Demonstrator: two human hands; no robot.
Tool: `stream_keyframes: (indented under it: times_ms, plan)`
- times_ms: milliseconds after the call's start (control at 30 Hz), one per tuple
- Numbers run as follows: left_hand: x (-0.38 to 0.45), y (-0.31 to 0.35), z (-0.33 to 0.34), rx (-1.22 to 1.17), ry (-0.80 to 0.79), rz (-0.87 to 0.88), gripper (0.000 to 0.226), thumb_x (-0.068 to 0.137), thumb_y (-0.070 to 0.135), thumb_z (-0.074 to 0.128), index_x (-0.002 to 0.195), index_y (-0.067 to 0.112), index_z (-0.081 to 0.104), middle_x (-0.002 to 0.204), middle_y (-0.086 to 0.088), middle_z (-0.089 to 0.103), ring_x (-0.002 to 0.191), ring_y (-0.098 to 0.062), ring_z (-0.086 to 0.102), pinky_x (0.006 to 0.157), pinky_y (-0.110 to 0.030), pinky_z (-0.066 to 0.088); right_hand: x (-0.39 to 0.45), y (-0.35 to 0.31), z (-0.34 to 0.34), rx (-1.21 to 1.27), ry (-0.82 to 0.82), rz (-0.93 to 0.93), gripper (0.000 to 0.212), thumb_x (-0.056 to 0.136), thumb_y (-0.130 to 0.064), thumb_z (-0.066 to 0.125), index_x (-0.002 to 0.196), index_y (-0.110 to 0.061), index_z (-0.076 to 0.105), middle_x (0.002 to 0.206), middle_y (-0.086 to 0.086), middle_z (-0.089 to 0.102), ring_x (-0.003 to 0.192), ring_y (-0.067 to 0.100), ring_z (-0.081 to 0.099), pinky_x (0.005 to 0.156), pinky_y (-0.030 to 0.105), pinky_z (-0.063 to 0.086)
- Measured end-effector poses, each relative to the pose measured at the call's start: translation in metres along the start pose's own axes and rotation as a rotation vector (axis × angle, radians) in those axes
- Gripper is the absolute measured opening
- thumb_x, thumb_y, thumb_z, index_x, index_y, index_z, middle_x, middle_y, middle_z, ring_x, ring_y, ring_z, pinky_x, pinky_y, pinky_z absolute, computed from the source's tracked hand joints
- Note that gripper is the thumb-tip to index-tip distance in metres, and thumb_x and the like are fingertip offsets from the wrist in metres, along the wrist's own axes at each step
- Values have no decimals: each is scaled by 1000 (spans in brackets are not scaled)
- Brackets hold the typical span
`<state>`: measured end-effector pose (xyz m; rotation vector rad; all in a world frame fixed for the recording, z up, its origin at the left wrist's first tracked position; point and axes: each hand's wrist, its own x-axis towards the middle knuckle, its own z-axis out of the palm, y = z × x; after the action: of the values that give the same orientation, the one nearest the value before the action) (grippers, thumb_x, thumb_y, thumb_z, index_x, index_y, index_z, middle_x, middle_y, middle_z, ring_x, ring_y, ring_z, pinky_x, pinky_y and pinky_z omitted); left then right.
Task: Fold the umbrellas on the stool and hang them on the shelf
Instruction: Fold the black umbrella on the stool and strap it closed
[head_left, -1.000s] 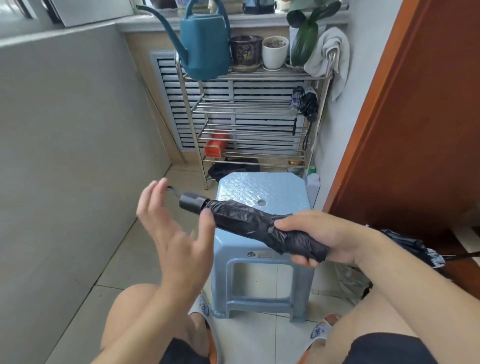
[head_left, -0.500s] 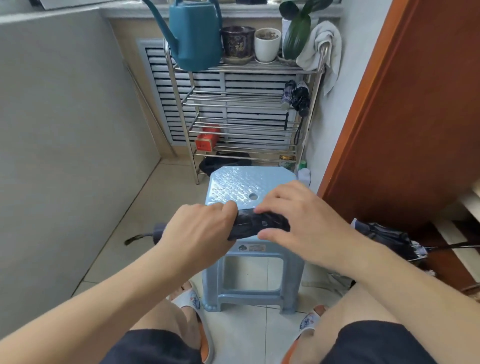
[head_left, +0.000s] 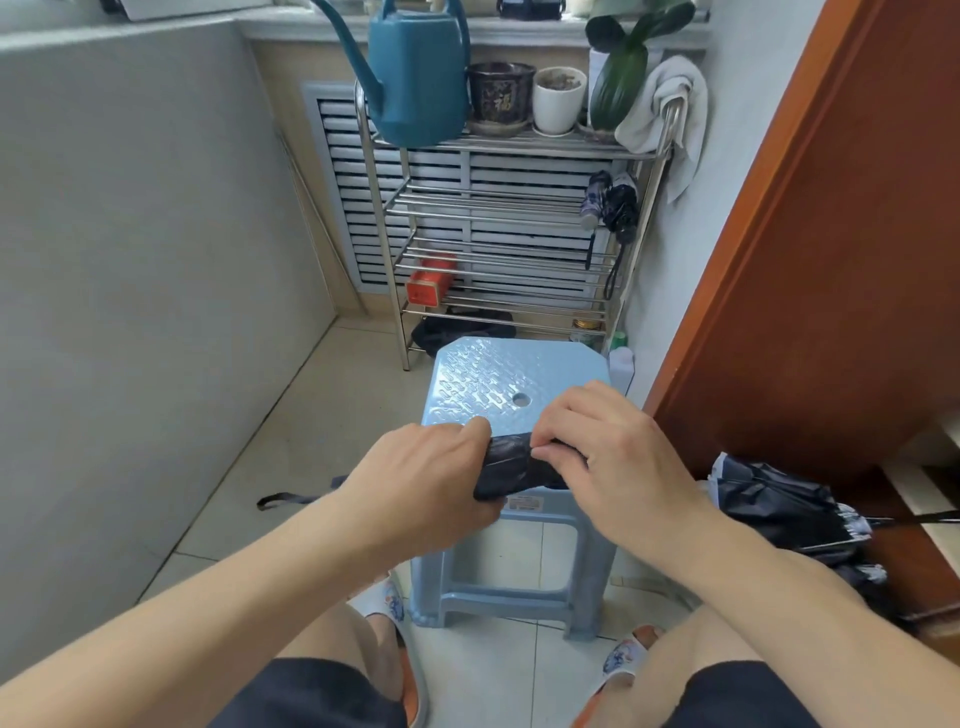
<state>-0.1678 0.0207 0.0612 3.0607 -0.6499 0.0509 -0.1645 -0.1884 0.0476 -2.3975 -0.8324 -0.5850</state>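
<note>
just above the near edge of the blue stool (head_left: 514, 384), both hands close on one black folded umbrella (head_left: 506, 465) held level between them. the left hand (head_left: 415, 478) wraps its fingers round the left part of the bundle, hiding the handle end; only a dark wrist strap (head_left: 283, 500) sticks out to the left past the wrist. the right hand (head_left: 613, 457) curls over the right part, its fingertips (head_left: 543, 451) pinching the fabric, so only a short stretch of cloth shows between the hands and the right end is covered. whether the umbrella touches the stool top cannot be told. on the floor to the right, near the brown door (head_left: 857, 234), lies a second dark umbrella (head_left: 779, 506), loosely bunched, its shaft cut off by the frame edge. farther off stands a metal shelf (head_left: 498, 208) with two folded umbrellas (head_left: 610, 205) hanging at its right post. on its top tier sit a teal watering can (head_left: 415, 78), cut off at the top, and plant pots (head_left: 530, 96).
</note>
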Motion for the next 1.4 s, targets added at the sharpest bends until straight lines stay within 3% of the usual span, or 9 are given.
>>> stream_keyframes:
  times_ms: [133,200,367,567,800,933,1133,1267,1400]
  plan:
    - [-3,-14,-15,-414,-465,62,26,91,41,65,89,35,40,86,6,60,60,-12,63,58,-32,53,-13,4,2,40,-22,-66,14,99,-12,56,88,-10,64,86,-2,59,82,19,52,72,41,47]
    - [-3,-22,-16,-509,-517,31,22,92,38,66,92,36,44,85,5,62,53,-8,62,53,-28,52,-20,4,1,80,-27,-126,17,102,-10,54,90,-6,66,88,1,61,84,21,55,74,40,48]
    - [-6,-22,-1,29,-228,102,32,101,47,51,96,30,24,84,4,54,65,-25,52,57,-36,39,-28,4,5,118,-28,-196,13,98,1,58,91,-1,69,92,6,65,91,28,61,83,45,51]
    - [-6,-14,11,143,-15,170,19,105,32,44,101,21,29,79,-1,54,53,-27,48,50,-38,38,-27,7,3,157,93,-130,16,98,-5,58,85,-1,68,85,5,65,85,26,61,75,44,51]
    - [-12,-16,17,306,54,238,51,67,10,80,82,19,32,53,5,33,33,-19,10,40,-27,4,-12,11,3,242,3,27,8,91,-14,69,83,-14,70,86,-10,64,91,16,57,83,31,45]
    - [-14,-12,9,337,77,262,48,65,2,76,80,19,33,54,3,33,36,-18,2,44,-26,0,-7,12,-1,319,-142,216,21,89,-12,74,80,-29,67,92,-15,63,100,11,57,89,22,42]
    - [-15,-5,4,361,121,280,39,64,-2,71,80,18,42,56,2,33,39,-16,-2,46,-25,-1,7,8,-14,311,-332,412,16,87,-16,78,81,-28,70,95,-12,67,96,3,60,87,18,42]
    - [-8,-4,4,362,169,313,30,69,-7,32,81,16,47,57,1,32,40,-20,1,46,-24,-2,17,12,-12,440,-552,539,29,92,-8,71,113,-28,65,114,-14,69,106,-2,63,88,9,46]
    - [-5,-1,9,381,189,355,37,69,-5,21,82,16,49,62,0,27,34,-23,23,47,-25,-2,30,25,-14,359,-845,572,32,97,-14,66,123,-32,73,115,-16,75,113,6,66,108,32,47]
